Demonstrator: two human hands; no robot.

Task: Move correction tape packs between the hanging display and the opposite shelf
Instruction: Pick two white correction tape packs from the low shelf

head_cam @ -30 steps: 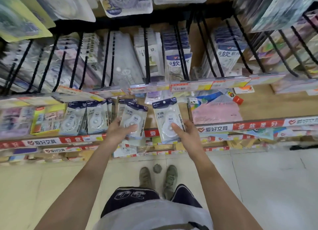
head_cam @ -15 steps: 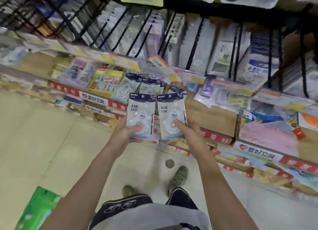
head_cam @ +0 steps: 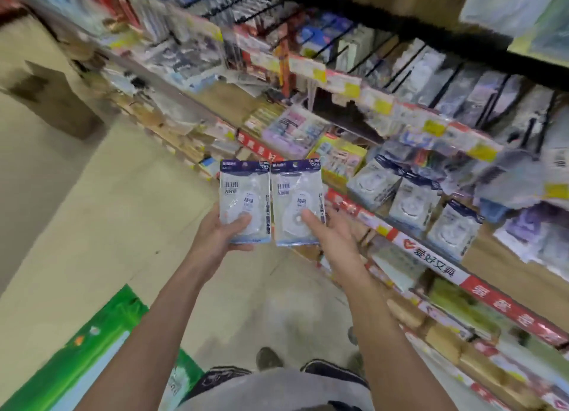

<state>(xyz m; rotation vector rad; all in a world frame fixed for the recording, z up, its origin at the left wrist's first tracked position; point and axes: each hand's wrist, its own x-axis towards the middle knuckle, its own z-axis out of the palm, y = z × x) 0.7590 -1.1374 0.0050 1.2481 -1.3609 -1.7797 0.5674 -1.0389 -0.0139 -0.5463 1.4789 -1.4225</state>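
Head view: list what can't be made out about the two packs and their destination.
- Left pack and right pack: small print blurred.
- Lower fronts covered by the left hand and right hand thumbs.
- Backs face away.
- Opposite shelf: out of frame.
- Upper hanging display: motion-blurred.

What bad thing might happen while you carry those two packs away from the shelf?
The left hand and right hand each hold one correction tape pack near its bottom, thumb on the slippery plastic front, so a pack might slide out and fall on the floor. The picture is blurred, as if from a quick turn, and the green bag lies near the feet, so tripping seems possible.
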